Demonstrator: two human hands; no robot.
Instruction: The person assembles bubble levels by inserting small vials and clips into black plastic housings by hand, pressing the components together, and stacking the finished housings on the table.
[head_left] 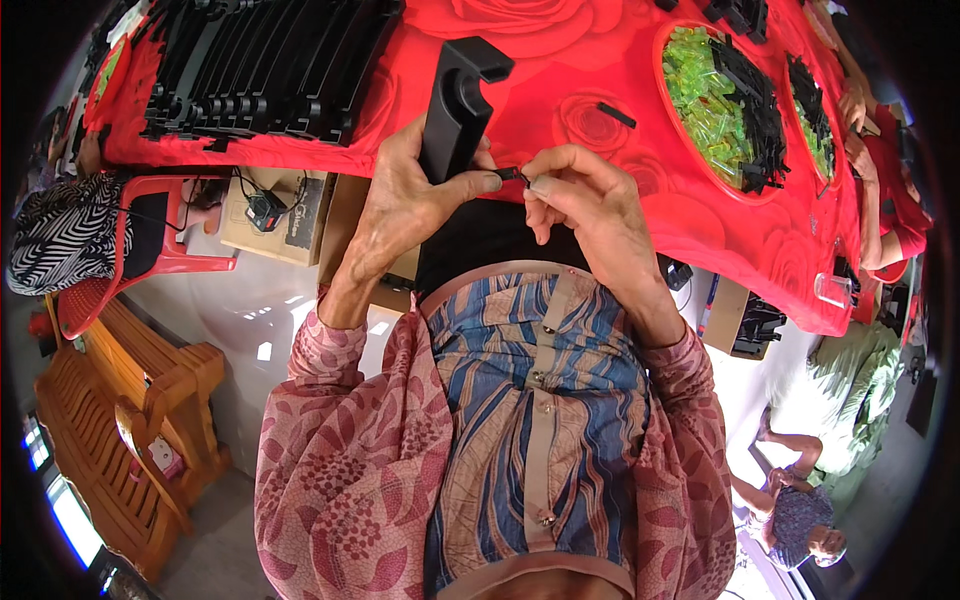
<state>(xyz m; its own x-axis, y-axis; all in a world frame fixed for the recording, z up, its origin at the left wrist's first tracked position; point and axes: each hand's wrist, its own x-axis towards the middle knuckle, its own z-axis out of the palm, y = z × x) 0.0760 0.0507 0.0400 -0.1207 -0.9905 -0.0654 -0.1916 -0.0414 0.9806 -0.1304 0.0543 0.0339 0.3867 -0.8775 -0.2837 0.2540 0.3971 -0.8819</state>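
My left hand (405, 200) is wrapped round a black plastic part (452, 130), a blocky piece with a hooked top and a rounded notch in its side. Between the left thumb and my right hand (597, 197) is a small black piece (508, 174). The right thumb and index finger pinch its end; whether it joins the larger part is hidden by the fingers. Both hands are just over the near edge of the red tablecloth (520, 120). Beyond the right hand, a short black strip (617, 115) lies on the cloth.
Many similar black parts (270, 75) are lined up at the far left. On the right, a round tray (664, 75) holds green-yellow translucent tubes and black strips, with another tray (798, 110) behind it. A red chair (150, 262) and a cardboard box (270, 222) stand at left. Other people sit nearby.
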